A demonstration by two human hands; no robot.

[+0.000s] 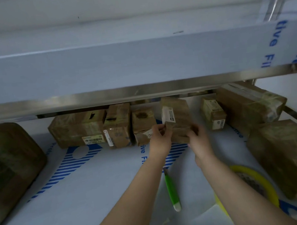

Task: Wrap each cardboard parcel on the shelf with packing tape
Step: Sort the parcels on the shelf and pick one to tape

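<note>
Both my hands hold a small brown cardboard parcel (178, 116) with a white label, tilted up at the back middle of the shelf. My left hand (160, 139) grips its lower left edge. My right hand (198, 139) grips its lower right corner. A roll of yellow packing tape (264, 185) lies near the front right, partly hidden under my right forearm. A green-handled cutter (172, 193) lies between my forearms.
Several cardboard parcels line the back: a wide one (75, 130), a taller one (117, 128), a small one (142, 124) and one (213, 112) at the right. Large parcels sit at left (5, 170) and right (291, 157). An upper shelf edge (122, 92) overhangs.
</note>
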